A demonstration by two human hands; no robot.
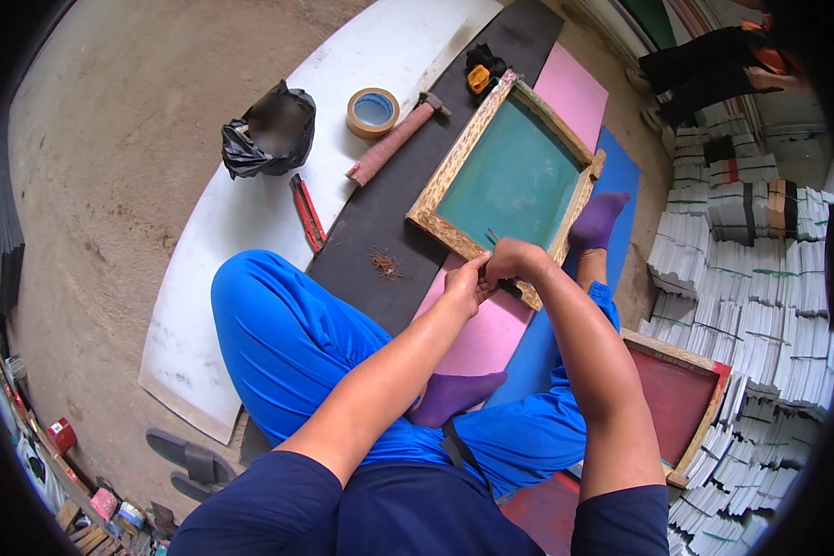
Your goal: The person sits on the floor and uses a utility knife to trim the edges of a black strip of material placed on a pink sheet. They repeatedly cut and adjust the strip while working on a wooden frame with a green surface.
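A wooden frame with a green mesh panel (510, 171) lies before me on pink and blue sheets. My right hand (519, 261) is closed over its near edge. Thin dark tips stick out past the fingers and a dark part shows below them, but I cannot make out the object. My left hand (468, 285) meets it at the near corner, fingers pinched, with whatever they hold hidden. Left of the frame, a small heap of thin rusty-brown bits (385, 263) rests on the black sheet. Beyond it lie a hammer (394, 141) with a wrapped handle and a red utility knife (308, 213).
A tape roll (372, 113) and a black plastic bag (273, 130) sit on the white board (195, 343). A red-panelled frame (676, 398) and bundled paper stacks (746, 287) are at right. Someone in dark trousers (700, 69) is at the far right.
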